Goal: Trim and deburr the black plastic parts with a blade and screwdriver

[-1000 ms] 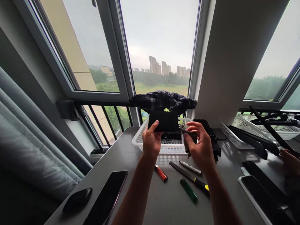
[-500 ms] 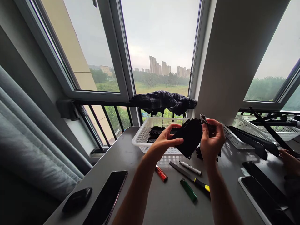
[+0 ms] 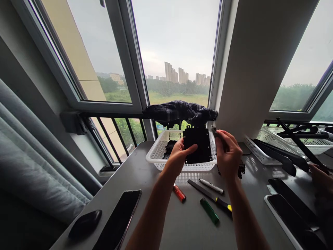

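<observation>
A thin, squarish black plastic panel (image 3: 201,147) with small tabs along its edges is gripped by my left hand (image 3: 177,158), thumb across its face. It is held up in front of a white basket (image 3: 154,157), its face turned toward me. Just right of the panel, my right hand (image 3: 229,152) pinches a small crumpled grey cloth (image 3: 214,130), mostly hidden by the fingers. Inside the basket lie black toothed-edge parts (image 3: 169,148). Another black part (image 3: 241,169) rests on the table, partly behind my right wrist.
On the grey table (image 3: 182,229) lie a red lighter (image 3: 179,193), a green lighter (image 3: 209,211), a white marker (image 3: 211,186) and a file (image 3: 201,189). Phones (image 3: 118,218) and a mouse (image 3: 85,223) sit left. Another person's hand (image 3: 319,175) is at right, near baskets (image 3: 260,156) of black parts.
The panel has turned from tilted to nearly upright, facing me, and shifted slightly left. My right hand has moved left and away from the panel's top corner with the cloth.
</observation>
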The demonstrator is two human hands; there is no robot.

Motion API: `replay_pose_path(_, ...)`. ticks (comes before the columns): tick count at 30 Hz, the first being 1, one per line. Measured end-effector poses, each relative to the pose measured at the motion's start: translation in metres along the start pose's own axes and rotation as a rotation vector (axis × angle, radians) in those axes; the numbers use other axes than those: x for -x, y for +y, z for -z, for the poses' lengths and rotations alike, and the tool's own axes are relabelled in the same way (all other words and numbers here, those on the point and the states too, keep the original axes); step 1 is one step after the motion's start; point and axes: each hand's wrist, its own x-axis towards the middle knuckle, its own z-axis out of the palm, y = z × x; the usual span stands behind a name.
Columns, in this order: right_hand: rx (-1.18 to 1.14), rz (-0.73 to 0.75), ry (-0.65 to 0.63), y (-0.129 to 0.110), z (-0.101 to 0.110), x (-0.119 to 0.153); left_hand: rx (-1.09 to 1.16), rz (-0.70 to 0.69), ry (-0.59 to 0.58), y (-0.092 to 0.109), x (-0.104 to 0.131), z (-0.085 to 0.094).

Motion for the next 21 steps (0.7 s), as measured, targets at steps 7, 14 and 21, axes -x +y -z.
replay_pose_path(7,-0.085,-0.087,-0.265,0.0076,-0.0051,0.0031,-0.033,-0.054,0.041,0.0051,0.0036,-0.0012)
replay_pose_path(14,0.087,0.026,-0.221,0.0023,-0.0027,0.0048,-0.086,-0.067,0.065,0.0084,0.0069,-0.005)
replay_pose_path(21,0.146,0.073,-0.335,0.0057,-0.0032,0.0055,-0.107,-0.128,0.081,0.0093,0.0097,-0.01)
